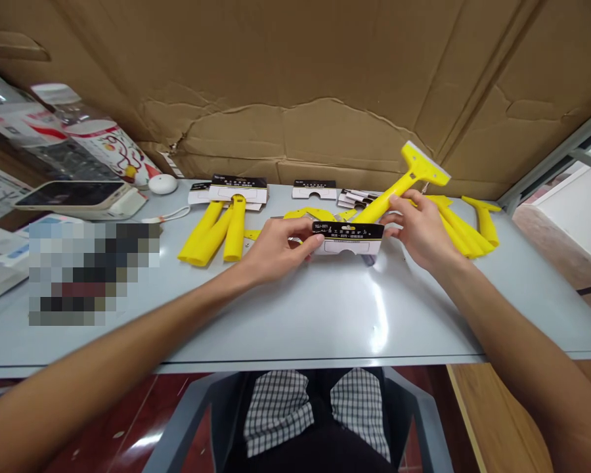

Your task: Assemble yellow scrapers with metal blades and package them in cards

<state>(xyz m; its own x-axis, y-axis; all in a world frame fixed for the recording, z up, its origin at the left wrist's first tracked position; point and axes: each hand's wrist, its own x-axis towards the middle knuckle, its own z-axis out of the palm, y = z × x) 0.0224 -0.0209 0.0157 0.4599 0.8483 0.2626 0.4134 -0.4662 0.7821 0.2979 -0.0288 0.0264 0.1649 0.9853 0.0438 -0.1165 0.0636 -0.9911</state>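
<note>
My left hand (pixel 283 246) pinches the left end of a black-and-white header card (pixel 349 238) above the table. A yellow scraper (pixel 389 197) is in my right hand (pixel 418 226), its wide head pointing up and to the right. The lower end of the scraper's handle passes behind the card, so that end is hidden. Behind the card lie more yellow scraper parts (pixel 308 213), partly covered. To the right are several yellow scrapers (pixel 465 233). On the left, yellow scrapers with cards fitted (pixel 234 230) lie together.
Loose cards (pixel 314 189) lie at the back against the cardboard (pixel 285 138). A phone (pixel 73 197), plastic bottles (pixel 113 144) and a white rounded object (pixel 162 184) occupy the left side. A blurred-out patch hides part of the table (pixel 276 322) there.
</note>
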